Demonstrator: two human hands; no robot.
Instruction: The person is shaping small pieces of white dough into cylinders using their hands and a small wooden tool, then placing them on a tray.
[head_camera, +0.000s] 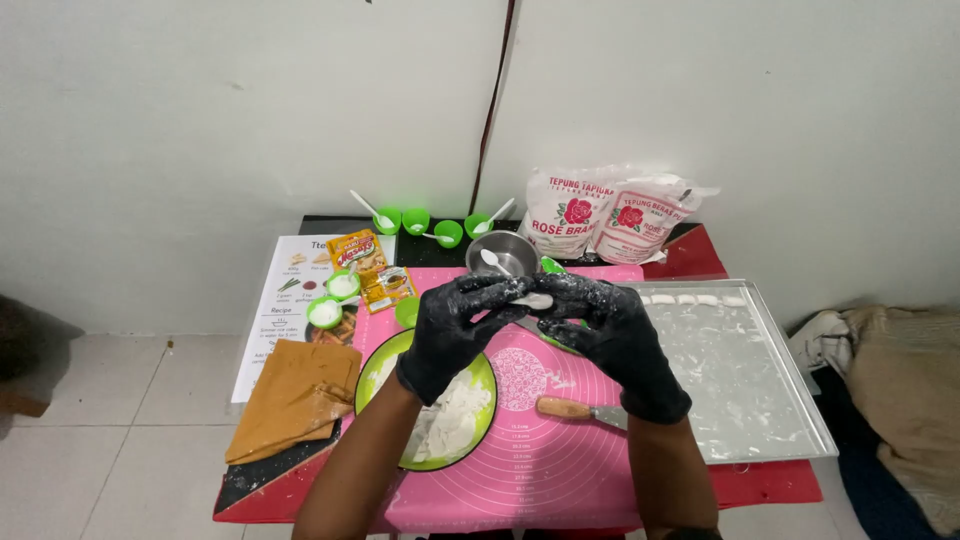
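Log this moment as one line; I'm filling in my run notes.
left hand: gloved, pinching dough piece | right hand: gloved, pinching it too | below: pink mat, green plate | right: metal tray

Both hands, left hand (455, 335) and right hand (612, 340), wear black gloves dusted white. Beneath them lies a pink mat (530, 470) printed with white circles. At 8 o'clock sits a lime-green plate (484, 375) of white dough; at 9 o'clock, a tan cloth (295, 395); at 3 o'clock, a silver tray (740, 370). At 12 o'clock stand 2 white bags (610, 215) with red roses.
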